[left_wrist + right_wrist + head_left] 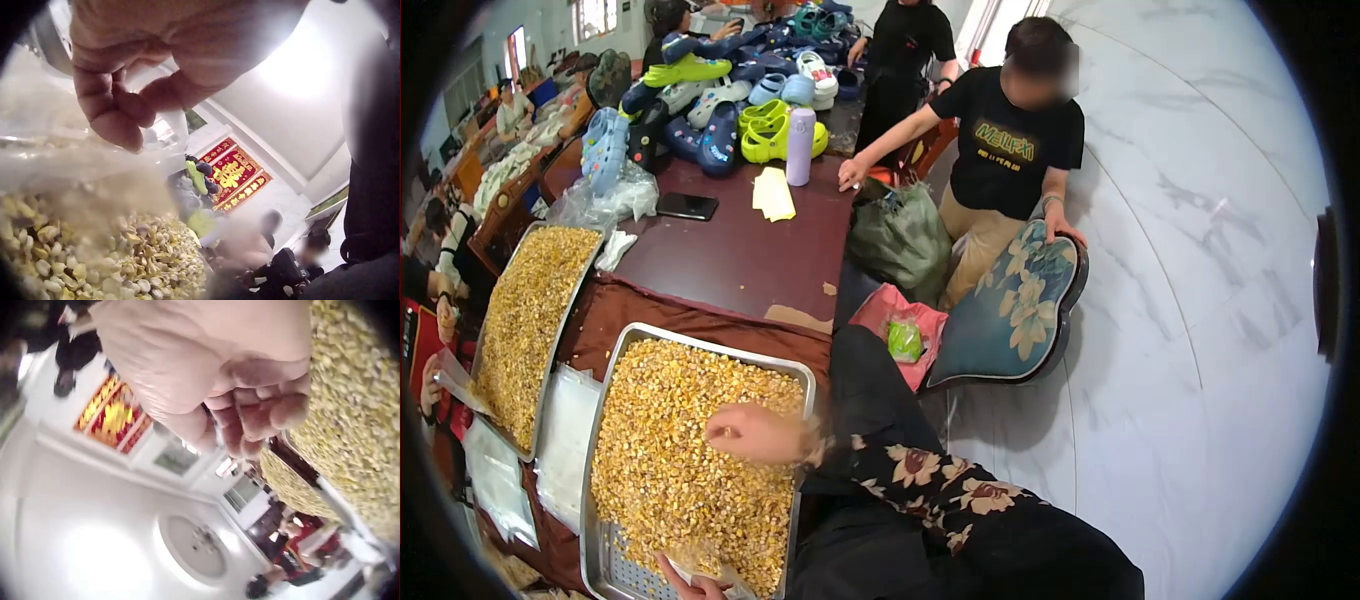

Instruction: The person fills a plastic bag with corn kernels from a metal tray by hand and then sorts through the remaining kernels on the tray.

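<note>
A metal tray [804,385] of yellow corn kernels [690,440] lies in front of me. Over the middle of the kernels is my right hand [760,432], blurred in the head view. Its fingers [250,419] are loosely bent, with a gap to the thumb and nothing visible between them. At the tray's near end my left hand [690,582] pinches the edge of a clear plastic bag [725,575]. The left wrist view shows its fingertips [122,128] on the bag film [37,112], with loose kernels [144,256] below.
A second corn tray [530,330] stands left, with flat plastic bags [565,440] between the trays. Beyond lie a phone [687,206], yellow paper [773,194], a purple bottle [800,147] and piled clogs [770,130]. A person [1015,150] stands by a chair [1010,300] at right.
</note>
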A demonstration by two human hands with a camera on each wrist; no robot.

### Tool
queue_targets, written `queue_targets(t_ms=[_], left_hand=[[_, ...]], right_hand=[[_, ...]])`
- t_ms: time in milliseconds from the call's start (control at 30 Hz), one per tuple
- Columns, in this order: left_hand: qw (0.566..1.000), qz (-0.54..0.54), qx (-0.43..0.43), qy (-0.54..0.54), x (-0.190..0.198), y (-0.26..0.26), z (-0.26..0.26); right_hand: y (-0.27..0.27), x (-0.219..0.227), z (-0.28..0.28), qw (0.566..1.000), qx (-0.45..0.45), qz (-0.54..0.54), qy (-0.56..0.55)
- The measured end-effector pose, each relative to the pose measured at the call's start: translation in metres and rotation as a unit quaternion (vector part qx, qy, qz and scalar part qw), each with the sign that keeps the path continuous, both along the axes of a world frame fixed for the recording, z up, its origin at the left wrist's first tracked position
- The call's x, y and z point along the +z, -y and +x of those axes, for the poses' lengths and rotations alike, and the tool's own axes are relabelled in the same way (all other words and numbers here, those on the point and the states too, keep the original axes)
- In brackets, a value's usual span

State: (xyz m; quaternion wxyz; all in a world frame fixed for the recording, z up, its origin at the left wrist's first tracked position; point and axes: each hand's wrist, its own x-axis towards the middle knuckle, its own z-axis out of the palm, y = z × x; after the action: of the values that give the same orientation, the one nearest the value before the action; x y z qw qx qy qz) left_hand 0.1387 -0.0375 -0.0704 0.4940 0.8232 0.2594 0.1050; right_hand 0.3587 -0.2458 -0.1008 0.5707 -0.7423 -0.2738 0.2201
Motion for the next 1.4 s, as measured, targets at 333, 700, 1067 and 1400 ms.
queue_targets(t_ms=[333,700,1067,1400], left_hand=[[0.996,-0.068,0.055,0.034,-0.006,-0.004,-0.02],[0.998,-0.062,0.009,0.029,-0.017,-0.016,-0.026],[0.997,-0.031,-0.028,0.069,-0.023,-0.02,-0.032],[0.988,-0.147,-0.027,0.049,-0.005,-0.013,-0.041]], right_hand=[[-0.044,-0.02,-0.01,0.912,-0.114,-0.34,0.199],[-0.068,-0.041,-0.037,0.928,-0.123,-0.26,0.236],[-0.06,-0.051,-0.043,0.956,-0.189,-0.116,0.192],[-0.072,-0.027,-0.049,0.976,-0.202,-0.02,0.084]])
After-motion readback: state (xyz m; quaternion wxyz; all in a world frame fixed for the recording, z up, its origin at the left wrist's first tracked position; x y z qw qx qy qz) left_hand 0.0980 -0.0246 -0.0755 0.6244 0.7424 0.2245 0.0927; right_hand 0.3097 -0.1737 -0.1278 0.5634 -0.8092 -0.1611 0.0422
